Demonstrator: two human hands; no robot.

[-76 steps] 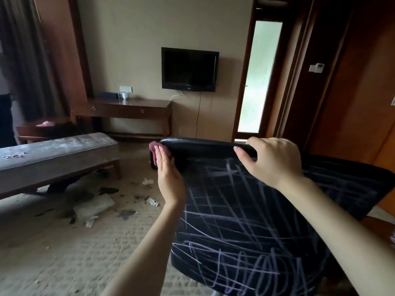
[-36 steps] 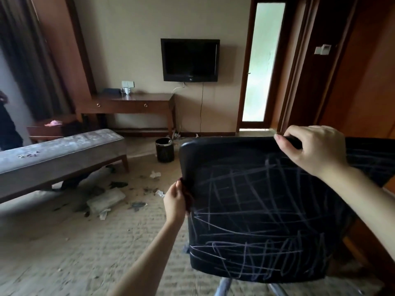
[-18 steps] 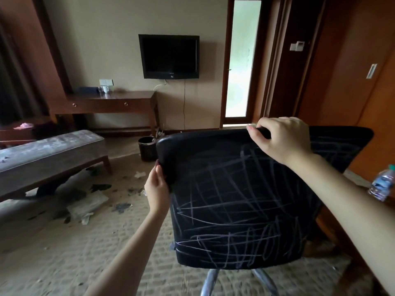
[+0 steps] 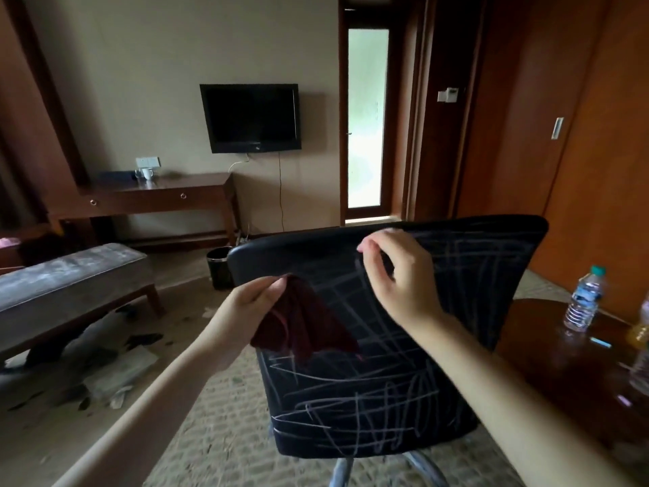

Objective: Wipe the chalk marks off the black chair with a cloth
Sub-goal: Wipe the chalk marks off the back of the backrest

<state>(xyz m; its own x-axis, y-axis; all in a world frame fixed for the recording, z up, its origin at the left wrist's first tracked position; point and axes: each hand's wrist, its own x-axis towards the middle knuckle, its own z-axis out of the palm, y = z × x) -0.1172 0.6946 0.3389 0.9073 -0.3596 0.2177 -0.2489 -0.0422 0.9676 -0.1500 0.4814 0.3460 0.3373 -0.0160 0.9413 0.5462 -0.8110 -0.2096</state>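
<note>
Head view of a room with a patterned carpet (image 4: 217,430). The black chair (image 4: 414,363) stands in the centre foreground with its backrest facing the camera; pale chalk marks (image 4: 354,413) cross most of the backrest, densest in its lower half. A grey padded bench (image 4: 66,286) occupies the left side, with scraps of litter (image 4: 119,377) on the floor in front of it. A wooden desk (image 4: 154,198) stands against the far wall beneath a wall-mounted television (image 4: 251,117). A round dark table (image 4: 569,363) sits to the right of the chair and carries a water bottle (image 4: 583,298). A small black bin (image 4: 219,267) stands behind the chair's left edge. The left hand (image 4: 246,311) pinches a dark red cloth (image 4: 302,323) at its upper corner, and the cloth hangs in front of the backrest's left side. The right hand (image 4: 397,279) is raised before the upper backrest, fingers loosely curled and holding nothing; whether it touches the chair cannot be told.
</note>
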